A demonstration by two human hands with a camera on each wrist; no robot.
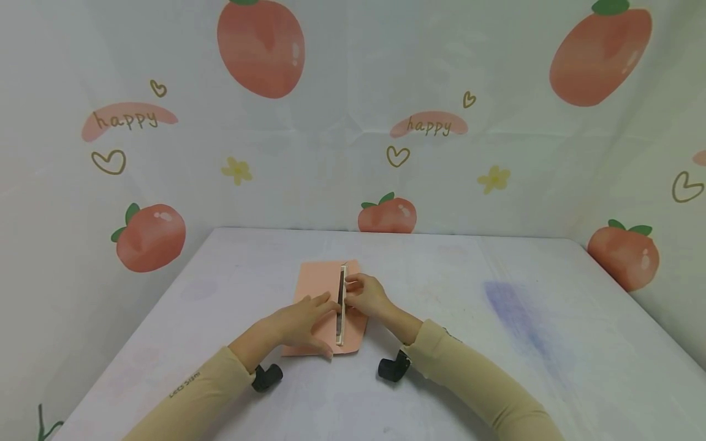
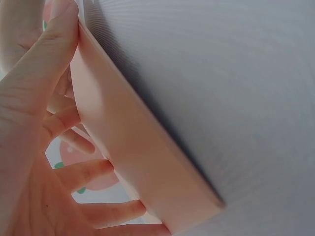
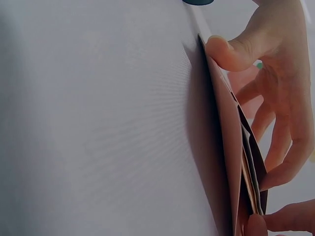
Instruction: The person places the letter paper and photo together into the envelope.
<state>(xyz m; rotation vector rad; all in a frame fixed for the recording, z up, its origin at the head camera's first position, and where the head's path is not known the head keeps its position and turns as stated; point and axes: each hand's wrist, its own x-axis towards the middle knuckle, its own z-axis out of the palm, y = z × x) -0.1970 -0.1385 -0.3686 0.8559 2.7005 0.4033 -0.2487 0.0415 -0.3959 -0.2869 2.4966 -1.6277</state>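
A flat peach-pink envelope (image 1: 315,277) lies on the white table, with a long narrow opening running lengthwise right of its middle. Inside that opening shows a thin insert (image 3: 254,182) with pale edges and a dark band; its kind is unclear. My left hand (image 1: 300,321) rests on the envelope, fingers spread over its surface and thumb at the near edge. From the other side, my right hand (image 1: 371,298) pinches the insert's edge between thumb and finger at the opening. Part of the envelope's right side is hidden under the right hand.
The white table (image 1: 441,282) bears a purple-blue smear (image 1: 518,318) to the right. Behind stands a pale curtain (image 1: 342,122) printed with fruit, hearts and flowers. Black camera pieces (image 1: 267,378) sit at both wrists. A green wire-like thing (image 1: 43,429) shows at lower left.
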